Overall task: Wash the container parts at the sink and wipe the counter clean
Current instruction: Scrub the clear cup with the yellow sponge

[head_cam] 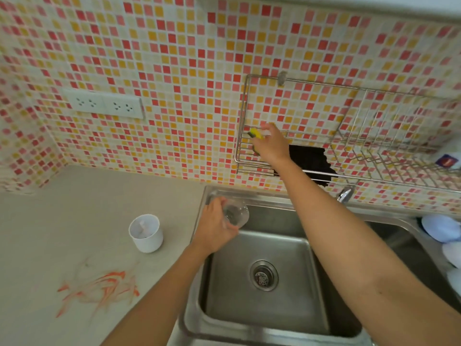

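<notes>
My left hand (216,227) grips a clear plastic container part (235,215) over the back left corner of the steel sink (264,318). My right hand (270,143) reaches up to the wire wall rack (243,136) and holds a yellow and green sponge (256,134) at the rack's left end. A white cup-shaped container part (146,233) stands upright on the counter (87,196), left of the sink. Orange smears (99,288) mark the counter near its front.
A black cloth (310,162) hangs from the rack, right of my right hand. The tap (345,194) sits behind the sink. Pale blue and white items (440,227) lie at the right edge. A double wall socket (104,104) is on the tiled wall.
</notes>
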The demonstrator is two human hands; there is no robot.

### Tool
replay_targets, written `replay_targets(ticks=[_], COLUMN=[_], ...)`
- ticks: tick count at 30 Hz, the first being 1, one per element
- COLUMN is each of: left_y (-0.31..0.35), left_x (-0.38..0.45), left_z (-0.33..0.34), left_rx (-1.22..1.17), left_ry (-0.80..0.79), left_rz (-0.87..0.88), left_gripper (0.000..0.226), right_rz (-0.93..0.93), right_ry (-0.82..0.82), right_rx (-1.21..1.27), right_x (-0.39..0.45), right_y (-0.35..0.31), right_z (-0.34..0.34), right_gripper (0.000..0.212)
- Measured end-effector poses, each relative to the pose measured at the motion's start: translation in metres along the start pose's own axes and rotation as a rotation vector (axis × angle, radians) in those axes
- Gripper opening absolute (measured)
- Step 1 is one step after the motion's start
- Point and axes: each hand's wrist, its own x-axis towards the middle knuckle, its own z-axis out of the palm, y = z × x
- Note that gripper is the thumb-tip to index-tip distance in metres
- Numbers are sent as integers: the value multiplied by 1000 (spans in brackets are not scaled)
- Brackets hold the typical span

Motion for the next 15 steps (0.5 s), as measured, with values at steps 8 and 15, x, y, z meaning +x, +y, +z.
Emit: replay_targets(ticks=[8,15], left_y=[9,39], left_x=[7,9], left_z=[5,26], left_rx=[76,114], left_ry=[-98,-125], left_rz=[95,178], left_gripper=[81,82], right_rz=[-318,-416], right_ry=[176,-129], right_rx=[107,-388], right_x=[-117,-146], right_y=[42,120], right_z=[-39,-36], right_gripper=[42,51])
